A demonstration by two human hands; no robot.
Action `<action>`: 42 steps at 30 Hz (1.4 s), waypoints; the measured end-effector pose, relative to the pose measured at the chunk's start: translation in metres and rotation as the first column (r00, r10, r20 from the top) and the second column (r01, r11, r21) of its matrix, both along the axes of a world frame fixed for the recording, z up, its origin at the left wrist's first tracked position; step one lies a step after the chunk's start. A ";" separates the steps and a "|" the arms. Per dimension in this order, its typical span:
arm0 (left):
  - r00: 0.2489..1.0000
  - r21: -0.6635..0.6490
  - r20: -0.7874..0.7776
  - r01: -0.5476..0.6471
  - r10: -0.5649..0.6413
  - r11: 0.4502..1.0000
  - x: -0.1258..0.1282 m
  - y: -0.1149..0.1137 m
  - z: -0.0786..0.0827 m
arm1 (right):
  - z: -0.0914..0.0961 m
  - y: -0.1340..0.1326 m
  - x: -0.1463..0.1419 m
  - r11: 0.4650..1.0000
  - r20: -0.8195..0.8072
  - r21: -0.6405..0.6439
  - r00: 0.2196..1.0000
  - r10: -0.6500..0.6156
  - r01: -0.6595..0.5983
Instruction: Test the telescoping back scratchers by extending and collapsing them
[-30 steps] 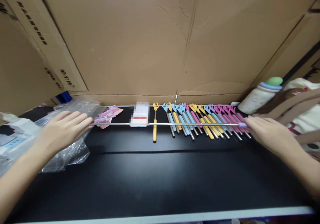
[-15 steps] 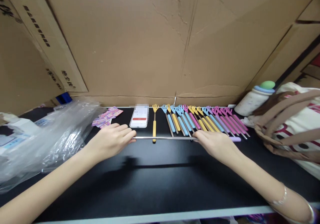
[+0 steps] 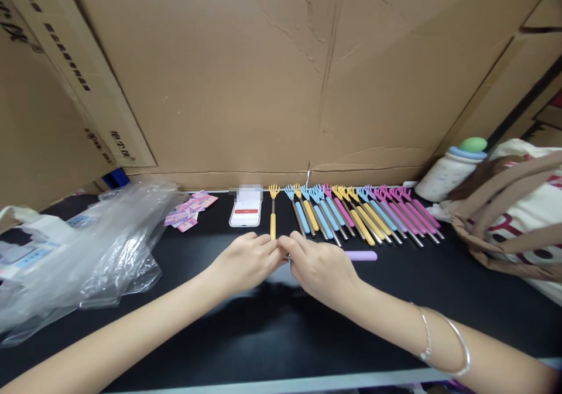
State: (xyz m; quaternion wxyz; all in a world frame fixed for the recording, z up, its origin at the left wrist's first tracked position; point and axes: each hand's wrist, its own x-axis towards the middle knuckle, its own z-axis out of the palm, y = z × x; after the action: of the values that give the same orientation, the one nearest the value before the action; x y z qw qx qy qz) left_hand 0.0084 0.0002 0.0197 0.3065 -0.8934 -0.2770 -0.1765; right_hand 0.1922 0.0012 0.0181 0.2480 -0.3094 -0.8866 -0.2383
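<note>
Cardboard [image 3: 246, 78] walls off what lies beyond my hands, and the black table [image 3: 254, 353] spreads beneath them. The bag [image 3: 518, 224] sits well to the right of my right hand [image 3: 322, 268]; loose plastic [image 3: 100, 242] is heaped left of my left hand [image 3: 246, 265]. Scratchers [image 3: 366, 215] lie in a row beyond my right hand, heads away from me, with the bottle [image 3: 443, 174] past their far end. My hands are together, touching, both curled tight on a rod [image 3: 362, 256] — its purple end juts out right of my right hand. Straight beyond my left hand is the phone [image 3: 246, 206]; a yellow scratcher [image 3: 273, 224] lies just past where my fingers meet, and small cards [image 3: 191, 209] are scattered farther left.

As I judge it, I'm working the rod lengthwise between two grips; the next move calls for an even hold, rod straight. My hands hide most of it — only a glint of metal shows between them, its other end unseen. The yellow scratcher's near end is covered, the phone's top blurred, the bag cut off.
</note>
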 end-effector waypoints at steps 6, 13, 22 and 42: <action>1.000 0.027 -0.001 -0.021 0.021 0.999 -0.009 -0.008 0.013 | 0.001 0.002 0.012 0.995 0.056 0.037 0.995 0.088 -0.090; 0.982 0.078 -0.024 -0.186 0.188 0.979 -0.065 -0.001 0.020 | 0.011 0.035 0.080 0.988 0.156 0.142 0.987 0.040 -0.062; 0.862 0.182 -0.129 -0.465 0.490 0.867 -0.136 -0.004 0.022 | 0.017 0.069 0.203 0.959 0.313 0.252 0.927 -0.207 0.130; 0.814 0.143 -0.036 -0.569 0.579 0.809 -0.166 0.001 0.018 | 0.007 0.084 0.260 0.847 0.244 0.174 0.811 -0.531 0.502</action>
State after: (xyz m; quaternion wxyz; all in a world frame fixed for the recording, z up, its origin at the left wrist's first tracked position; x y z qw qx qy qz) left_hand -0.1576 0.0009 0.0378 0.4117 -0.7529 -0.5101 -0.0577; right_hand 0.4525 0.0849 0.0250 0.0599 -0.4883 -0.7818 -0.3831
